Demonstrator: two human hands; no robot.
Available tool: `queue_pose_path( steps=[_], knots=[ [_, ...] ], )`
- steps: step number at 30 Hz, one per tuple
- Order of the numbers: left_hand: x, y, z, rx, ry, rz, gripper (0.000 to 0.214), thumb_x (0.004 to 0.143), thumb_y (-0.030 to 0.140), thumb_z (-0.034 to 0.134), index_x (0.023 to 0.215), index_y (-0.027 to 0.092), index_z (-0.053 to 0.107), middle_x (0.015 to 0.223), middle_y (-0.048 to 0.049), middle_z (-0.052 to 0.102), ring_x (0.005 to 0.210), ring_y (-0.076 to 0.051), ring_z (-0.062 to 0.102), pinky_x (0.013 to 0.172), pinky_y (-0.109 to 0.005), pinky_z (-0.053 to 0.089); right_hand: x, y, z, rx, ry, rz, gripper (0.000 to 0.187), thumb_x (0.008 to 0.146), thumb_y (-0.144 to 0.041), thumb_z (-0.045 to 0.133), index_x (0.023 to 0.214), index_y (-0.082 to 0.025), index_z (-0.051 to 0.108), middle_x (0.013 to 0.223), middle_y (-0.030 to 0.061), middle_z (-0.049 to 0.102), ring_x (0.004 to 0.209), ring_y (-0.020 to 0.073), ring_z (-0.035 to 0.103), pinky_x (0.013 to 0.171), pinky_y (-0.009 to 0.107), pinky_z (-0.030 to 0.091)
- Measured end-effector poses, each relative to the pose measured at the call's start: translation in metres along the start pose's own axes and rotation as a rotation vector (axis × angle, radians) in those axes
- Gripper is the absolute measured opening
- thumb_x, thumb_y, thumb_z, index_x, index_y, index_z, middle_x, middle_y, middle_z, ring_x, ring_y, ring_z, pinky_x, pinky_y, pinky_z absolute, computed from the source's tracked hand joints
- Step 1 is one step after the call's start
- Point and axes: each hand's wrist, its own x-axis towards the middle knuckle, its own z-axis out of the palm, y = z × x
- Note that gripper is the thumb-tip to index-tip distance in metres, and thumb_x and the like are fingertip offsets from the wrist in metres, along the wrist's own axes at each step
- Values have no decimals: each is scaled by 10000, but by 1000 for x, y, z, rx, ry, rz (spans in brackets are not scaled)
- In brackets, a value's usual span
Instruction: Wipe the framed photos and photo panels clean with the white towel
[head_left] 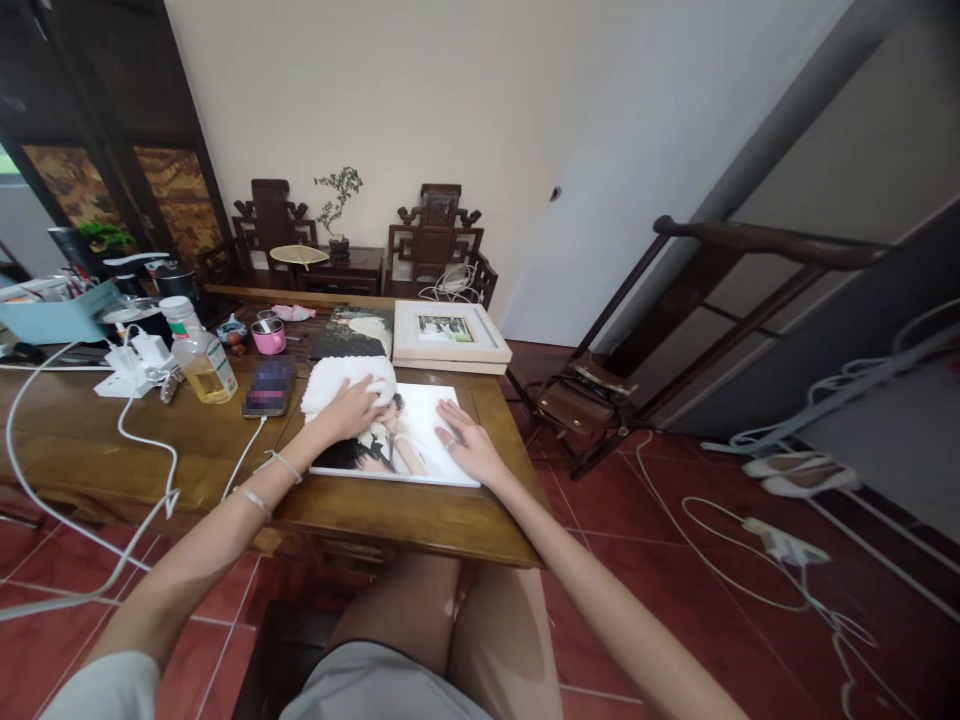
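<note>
A glossy photo panel [409, 455] with a picture of a couple lies flat near the table's front edge. My left hand [354, 408] presses a fluffy white cloth [330, 380] against the panel's upper left part, with some of the cloth bunched around the fingertips. My right hand [466, 440] lies on the panel's white right side, fingers stretched out, holding nothing. Just behind the panel are a dark photo print [352, 330] and a light wooden-framed picture [450, 335], which appears to rest on another frame.
On the wooden table [382, 515], a phone [268, 387] on a charging cable, a bottle of yellowish liquid [202, 360], a pink cup [268, 335] and a white power strip [131, 370] stand to the left. A wooden chair [600, 370] with a brown bag is at right.
</note>
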Motion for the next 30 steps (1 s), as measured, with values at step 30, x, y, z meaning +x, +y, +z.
queue_pose_path(
  steps=[30],
  knots=[
    [-6,78,10,178,-115,10,327,946,200,388,1207,126,570,1478,-142,331,1392,-323,221,1061,-618,237,1,1,0,17,-6,-5,430,850,-319,523,1254,-186,586,1389,88,493,1346,244,374,1143,463,266]
  ],
)
